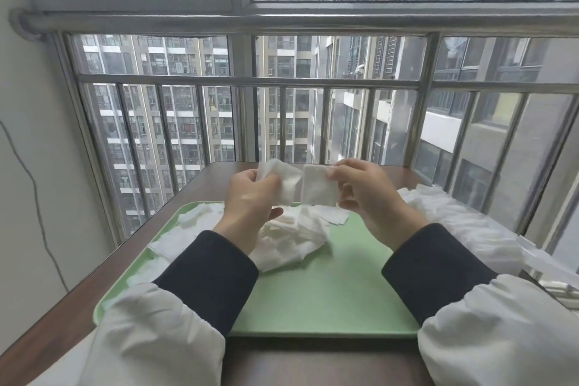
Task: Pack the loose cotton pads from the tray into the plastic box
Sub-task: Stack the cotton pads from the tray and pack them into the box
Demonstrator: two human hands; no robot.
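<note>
Both hands are raised above the tray (pixel 329 291), apart from its surface, and meet near the middle of the view.

**Hand state**
- The left hand (pixel 250 197) has its fingers curled round a small stack (pixel 282 177) of cotton pads, held fanned and tilted.
- The right hand (pixel 366 191) pinches a single pad (pixel 319 189) by its right edge between thumb and fingertips. The pad hangs roughly upright, its flat face toward the camera.

**Key relation**
- The single pad sits directly left of the right fingertips, and its left edge touches or overlaps the small stack. The two lie edge to edge, so the pad joins the stack by a short move leftward — judged to be the step in hand.

**Location of remaining stock**
- A loose pile (pixel 291 238) lies on the tray directly below the hands, with more pads along the tray's left side.
- A white mass (pixel 463 222) of pads lies off the tray to the right, on the table (pixel 313 363). Clear plastic shows at its near end, but whether this is the box cannot be told.

**Next move**
- If the box is on that side, the right hand is the nearer one — the gathered stack would travel rightward, off the tray.
</note>
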